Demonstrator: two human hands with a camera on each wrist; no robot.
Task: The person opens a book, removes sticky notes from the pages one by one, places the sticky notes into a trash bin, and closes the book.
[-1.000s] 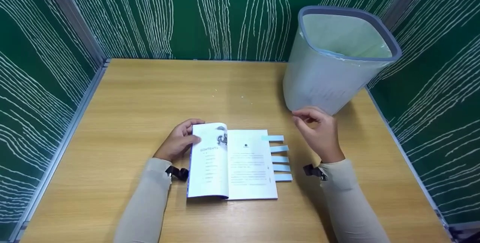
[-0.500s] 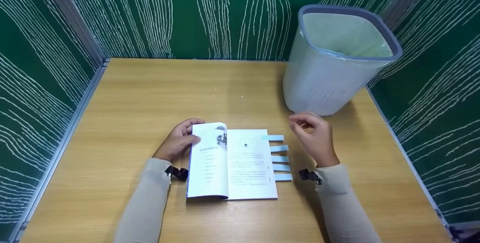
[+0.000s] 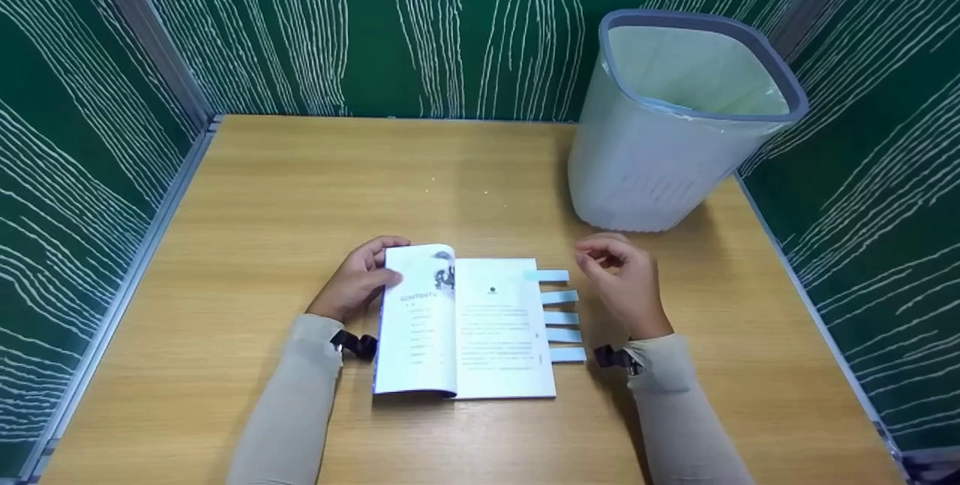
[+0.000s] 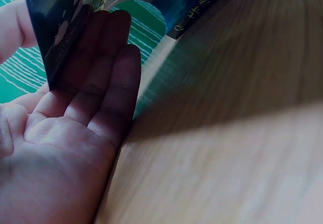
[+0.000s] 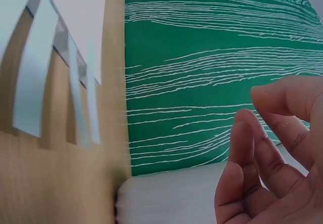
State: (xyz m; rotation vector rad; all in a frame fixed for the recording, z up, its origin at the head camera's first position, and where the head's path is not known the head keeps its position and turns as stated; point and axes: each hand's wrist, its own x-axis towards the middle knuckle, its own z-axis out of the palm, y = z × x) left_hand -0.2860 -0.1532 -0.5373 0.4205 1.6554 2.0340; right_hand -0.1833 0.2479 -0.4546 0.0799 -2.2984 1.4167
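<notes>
An open book [image 3: 504,354] lies on the table, its left-hand side raised. My left hand [image 3: 356,282] holds that left side, thumb on the page headed CONTENTS and fingers behind the dark cover [image 4: 65,37]. Several light blue paper strips [image 3: 567,354] stick out from the right page edge; the topmost [image 3: 547,276] lies partly over the page. To the right of these strips, my right hand [image 3: 626,286] hovers over the table with loosely curled fingers. In the right wrist view nothing shows between its thumb and fingers [image 5: 242,138].
A pale bin [image 3: 645,163] with a grey rim and a liner stands at the back right, just beyond my right hand. Tiny white specks lie on the wooden table [image 3: 337,185] behind the book. Green walls [image 3: 367,35] with white lines enclose the table.
My right hand has moved back from the bin, toward me and slightly left. The left hand and the book have stayed in place.
</notes>
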